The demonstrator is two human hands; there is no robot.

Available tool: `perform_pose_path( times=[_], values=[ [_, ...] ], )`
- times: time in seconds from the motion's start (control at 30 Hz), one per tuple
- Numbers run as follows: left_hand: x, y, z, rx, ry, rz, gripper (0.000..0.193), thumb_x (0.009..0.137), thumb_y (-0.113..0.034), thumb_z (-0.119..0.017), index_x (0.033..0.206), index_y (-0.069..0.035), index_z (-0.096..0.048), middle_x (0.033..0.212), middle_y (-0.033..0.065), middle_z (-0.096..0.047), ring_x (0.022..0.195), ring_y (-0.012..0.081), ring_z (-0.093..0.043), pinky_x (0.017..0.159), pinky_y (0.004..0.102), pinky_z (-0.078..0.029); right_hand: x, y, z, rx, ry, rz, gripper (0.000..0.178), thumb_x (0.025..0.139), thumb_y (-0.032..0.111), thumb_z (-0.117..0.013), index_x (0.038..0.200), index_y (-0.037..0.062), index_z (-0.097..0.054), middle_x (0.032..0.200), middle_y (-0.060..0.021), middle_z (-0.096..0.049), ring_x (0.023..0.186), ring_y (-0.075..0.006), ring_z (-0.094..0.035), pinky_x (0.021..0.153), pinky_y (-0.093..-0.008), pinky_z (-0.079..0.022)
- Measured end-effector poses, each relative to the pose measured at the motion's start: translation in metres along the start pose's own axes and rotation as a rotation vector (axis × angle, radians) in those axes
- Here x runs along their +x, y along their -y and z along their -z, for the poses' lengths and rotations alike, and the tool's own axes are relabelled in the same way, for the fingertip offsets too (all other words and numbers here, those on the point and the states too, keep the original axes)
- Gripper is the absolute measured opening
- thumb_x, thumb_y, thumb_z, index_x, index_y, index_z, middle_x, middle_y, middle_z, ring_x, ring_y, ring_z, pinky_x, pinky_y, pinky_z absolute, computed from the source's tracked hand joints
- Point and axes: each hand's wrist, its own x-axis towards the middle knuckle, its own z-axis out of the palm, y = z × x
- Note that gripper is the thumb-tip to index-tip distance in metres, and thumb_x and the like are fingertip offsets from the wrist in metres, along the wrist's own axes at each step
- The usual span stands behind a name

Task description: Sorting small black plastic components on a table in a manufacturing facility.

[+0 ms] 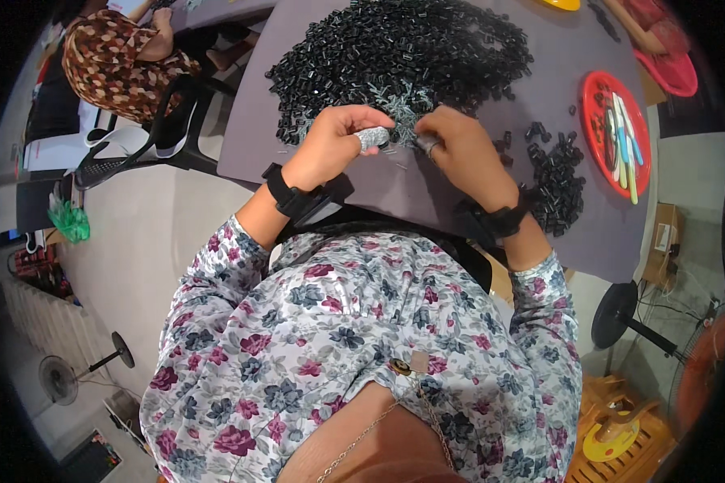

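My left hand is over the near edge of the grey table, fingers and thumb pinched around a small black piece that barely shows at the fingertips. A silvery wrap covers its thumb. Just to the right, my right hand is closed too, with a grey wrap on one finger; whatever it holds is hidden. The fingertips of both hands are a short gap apart. Between and beyond them lies a loose heap of thin grey-green pins. Behind that spreads a large pile of small black plastic parts.
A smaller heap of black parts lies right of my right hand. Beside it, a red tray holds several slim-handled tools and dark bits. Other people sit at the far left and far right. A black chair stands left of the table.
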Motion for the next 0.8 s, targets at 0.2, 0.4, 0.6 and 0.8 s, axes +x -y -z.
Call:
perform_pose_path(
  times=[0.2,0.4,0.6,0.8],
  values=[
    [-0.002,0.013,0.007,-0.142,0.040,0.051,0.024,0.098,0.008,-0.055,0.116,0.000,-0.070,0.108,0.0066,-0.074,0.101,0.0113,-0.071,0.078,0.0207,-0.057,-0.001,0.006,-0.004,-0.137,0.106,-0.019,0.030,0.078,-0.008,-0.066,0.105,0.0035,-0.065,0.102,-0.0120,-0.065,0.095,-0.0359,-0.068,0.079,-0.0429,-0.054],
    [-0.008,0.015,0.008,-0.158,0.030,0.037,0.024,0.097,0.008,-0.056,0.114,-0.001,-0.071,0.104,0.0054,-0.075,0.097,0.0100,-0.071,0.077,0.0200,-0.056,-0.015,0.003,0.013,-0.161,0.006,-0.033,0.026,0.078,-0.003,-0.068,0.102,0.0051,-0.064,0.098,-0.0122,-0.063,0.094,-0.0368,-0.066,0.078,-0.0444,-0.054],
    [-0.009,0.015,0.003,-0.129,0.035,0.034,0.026,0.096,0.009,-0.057,0.116,-0.002,-0.072,0.104,0.0050,-0.075,0.095,0.0090,-0.070,0.077,0.0208,-0.056,-0.027,0.005,0.003,-0.341,0.002,0.031,0.010,0.082,0.003,-0.065,0.092,0.0063,-0.066,0.090,-0.0128,-0.062,0.086,-0.0368,-0.067,0.071,-0.0469,-0.055],
    [-0.011,0.013,0.004,-0.127,0.070,0.023,0.027,0.095,0.009,-0.059,0.115,-0.003,-0.072,0.105,0.0039,-0.076,0.095,0.0087,-0.070,0.078,0.0210,-0.056,-0.024,-0.004,0.004,-0.296,-0.032,-0.011,0.009,0.082,0.000,-0.063,0.089,0.0051,-0.064,0.089,-0.0138,-0.062,0.085,-0.0383,-0.066,0.070,-0.0473,-0.055]
  ],
)
